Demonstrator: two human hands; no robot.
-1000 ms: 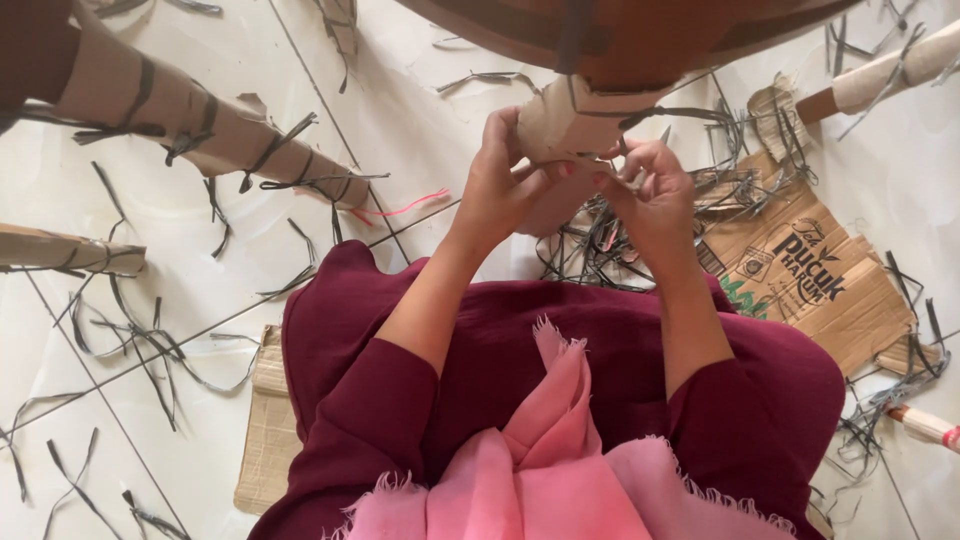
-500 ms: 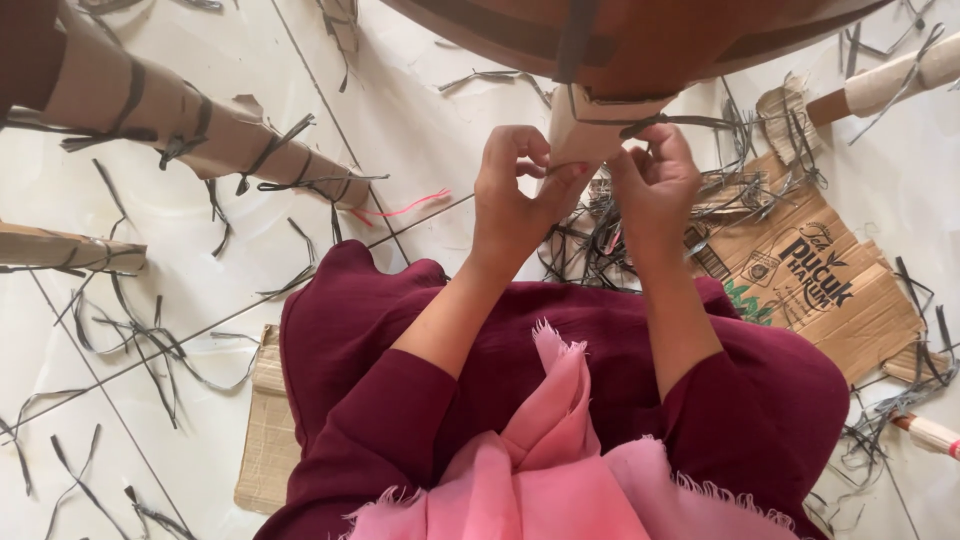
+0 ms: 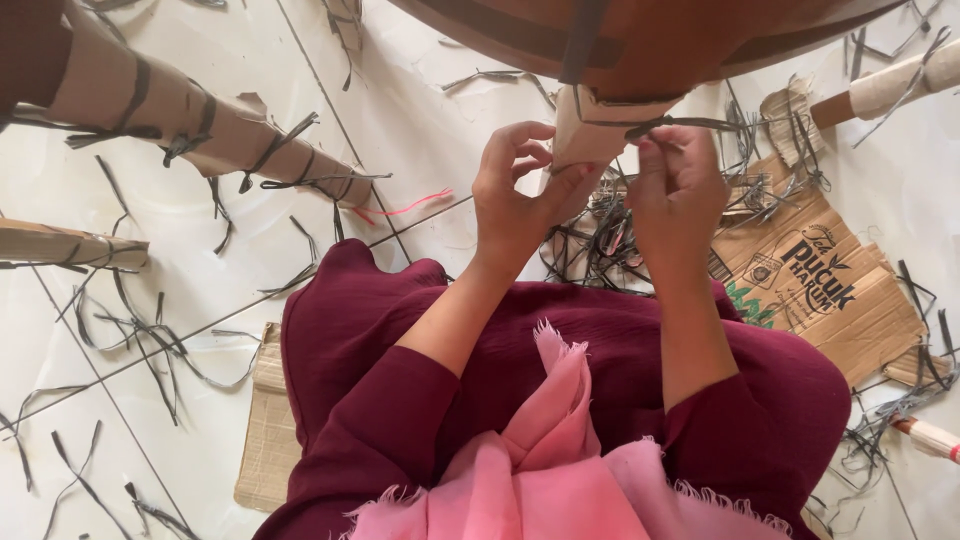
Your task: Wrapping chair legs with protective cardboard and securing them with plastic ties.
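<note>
Fingers: both sets pinched in tight. Left hand (image 3: pixel 520 195) is curled around the paper-wrapped leg end (image 3: pixel 590 125), thumb and forefinger closed on its edge; right hand (image 3: pixel 678 195) has a thin dark strap (image 3: pixel 680 124) nipped between its fingertips, right against the wrap.
Where the wrapped bit is: up near the top middle of my view, hanging off the underside of the brown wooden furniture piece (image 3: pixel 660 40), and my hands are touching it from both sides.
Floor: glossy white tiles (image 3: pixel 190 250) with thin grey grout lines running diagonal, pretty reflective.
Mess on floor: loads of cut dark strap offcuts (image 3: pixel 140 330), flat, narrow, curly, scattered everywhere, plus a thick tangle (image 3: pixel 600 235) just under my hands.
Other legs: a long tapered leg (image 3: pixel 200 125) on the left, wrapped in tan kraft paper and tied with dark straps, and another wrapped one (image 3: pixel 70 245) below it near the left edge. One more wrapped leg (image 3: pixel 890 90) at top right with bare dark wood showing at its tip.
Cardboard: flattened brown printed box (image 3: pixel 830 290) to my right, corrugated, creased and torn at the edges; a plain ribbed piece (image 3: pixel 270 420) under me on the left.
Odd bit: one thin pink string (image 3: pixel 410 208) on the tile by the long leg's tip.
Clothes: maroon crinkly fabric over my lap and sleeves (image 3: pixel 400 320), pink frayed-edge scarf (image 3: pixel 540 450) hanging down in front.
</note>
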